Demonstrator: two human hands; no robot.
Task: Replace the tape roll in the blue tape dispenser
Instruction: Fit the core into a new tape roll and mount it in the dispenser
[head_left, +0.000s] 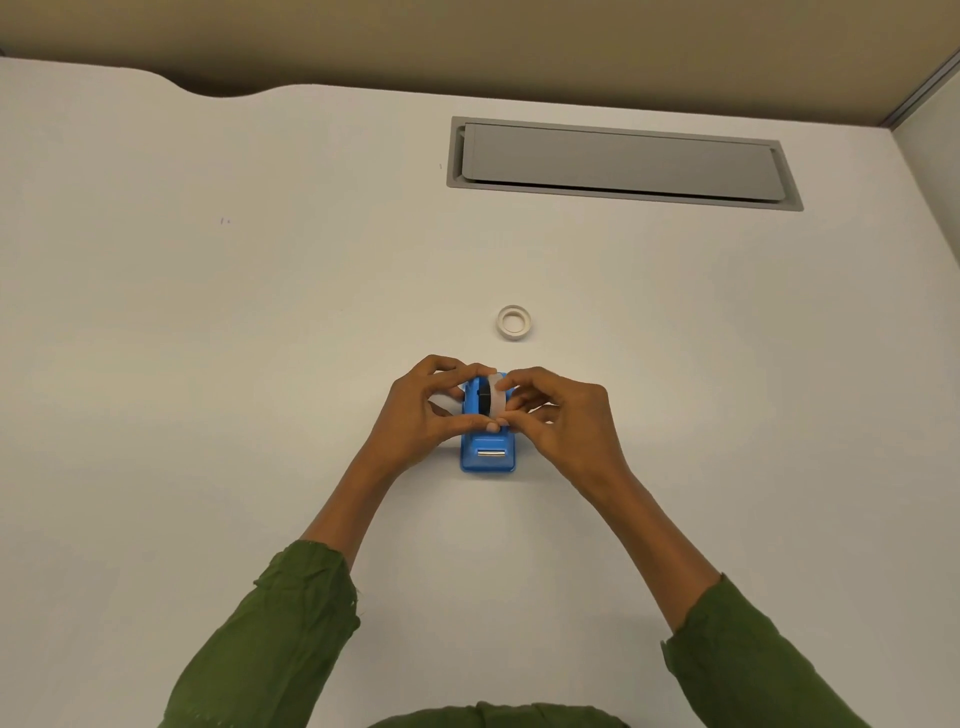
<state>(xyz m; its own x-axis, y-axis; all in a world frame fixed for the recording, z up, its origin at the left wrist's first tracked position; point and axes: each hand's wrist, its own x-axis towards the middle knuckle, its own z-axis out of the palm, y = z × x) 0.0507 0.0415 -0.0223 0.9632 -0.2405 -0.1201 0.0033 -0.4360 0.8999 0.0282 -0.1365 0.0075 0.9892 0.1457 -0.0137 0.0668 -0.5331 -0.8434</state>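
Both hands' fingers (501, 385) pinch the tape roll (496, 396) over the blue dispenser (487, 457).

Blue tape dispenser (487, 452) — white table (260, 338) — green sleeves (270, 639).

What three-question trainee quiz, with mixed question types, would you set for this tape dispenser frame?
1. True or false: the blue tape dispenser stands on the white desk with both hands at its roll.
2. Where does the spare white ring of tape lie? A) beyond the dispenser, flat on the desk B) inside the dispenser C) in the left hand
3. Fill in: the right hand pinches the pale ____ roll mounted in the dispenser.

Key: 1 true; 2 A; 3 tape.
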